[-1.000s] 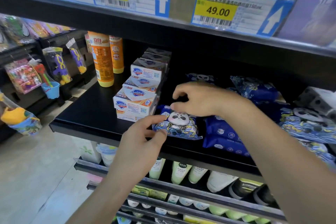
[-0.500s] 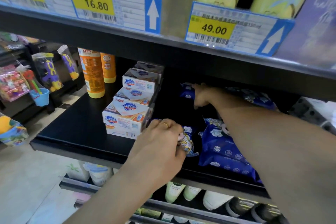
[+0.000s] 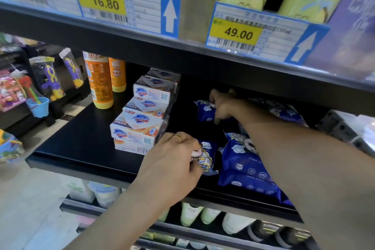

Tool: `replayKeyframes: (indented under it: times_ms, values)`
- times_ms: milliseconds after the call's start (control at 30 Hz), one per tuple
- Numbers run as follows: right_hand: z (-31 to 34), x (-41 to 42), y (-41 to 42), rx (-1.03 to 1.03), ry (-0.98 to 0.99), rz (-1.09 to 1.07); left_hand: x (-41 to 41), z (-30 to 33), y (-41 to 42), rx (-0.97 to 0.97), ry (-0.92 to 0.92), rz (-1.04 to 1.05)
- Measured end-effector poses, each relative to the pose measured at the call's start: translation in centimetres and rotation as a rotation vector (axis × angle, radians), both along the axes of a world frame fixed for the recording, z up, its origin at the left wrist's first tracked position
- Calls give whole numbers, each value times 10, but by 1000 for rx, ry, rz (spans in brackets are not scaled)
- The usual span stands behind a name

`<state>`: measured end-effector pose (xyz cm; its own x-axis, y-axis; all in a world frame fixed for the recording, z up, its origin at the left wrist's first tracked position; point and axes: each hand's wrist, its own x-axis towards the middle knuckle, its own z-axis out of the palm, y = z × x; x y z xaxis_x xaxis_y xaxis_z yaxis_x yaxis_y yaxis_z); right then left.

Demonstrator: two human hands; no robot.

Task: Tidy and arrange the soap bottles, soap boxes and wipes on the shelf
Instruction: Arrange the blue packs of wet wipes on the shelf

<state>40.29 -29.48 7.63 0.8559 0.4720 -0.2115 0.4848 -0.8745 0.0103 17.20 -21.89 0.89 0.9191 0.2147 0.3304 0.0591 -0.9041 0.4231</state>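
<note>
On the black shelf [image 3: 85, 144], my left hand [image 3: 172, 160] grips a small panda-print wipes pack [image 3: 207, 157] near the front edge. Deeper in, my right hand [image 3: 224, 105] holds a blue wipes pack [image 3: 204, 110] at the back. A larger blue wipes pack [image 3: 247, 166] lies under my right forearm. White soap boxes [image 3: 140, 124] are stacked in a row to the left of my hands. Two orange soap bottles [image 3: 99, 81] stand upright at the shelf's far left.
The upper shelf edge with price tags [image 3: 125, 4] hangs low over the shelf. More blue wipes packs [image 3: 282, 109] lie at the back right. Pale bottles [image 3: 190, 214] fill the shelf below. Hanging toys [image 3: 48, 79] are in the aisle at left.
My right hand left the panda pack and reached to the back onto a blue pack. My left hand closed round the panda pack. The camera moved closer.
</note>
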Motion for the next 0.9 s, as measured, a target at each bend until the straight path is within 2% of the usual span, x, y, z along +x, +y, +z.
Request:
replayKeyframes:
  times_ms: [67, 200, 267, 367, 433, 600, 700, 800, 900]
  values:
    - [3, -4, -5, 74, 3, 5, 0, -4, 1, -14, -12, 1]
    - [10, -22, -5, 348, 3, 81, -7, -16, -2, -121, -79, 20]
    - [18, -40, -6, 457, 25, 110, -10, -21, -5, -324, -147, 27]
    - [30, -66, -16, 547, -1, 150, -14, -15, -11, -831, -345, 59]
    - [31, -87, -29, 596, -39, 209, -17, -9, -12, -970, -424, 77]
    - [6, -129, -68, 755, -207, 380, -27, 0, -8, -1146, -388, 30]
    - [-15, -151, -85, 857, -217, 448, -29, 12, -7, -1277, -295, -21]
    - [-30, -172, -98, 925, -216, 449, -32, 16, -5, -1258, -207, -27]
    - [-38, -182, -112, 989, -182, 416, -40, 12, -9, -1256, -220, -16]
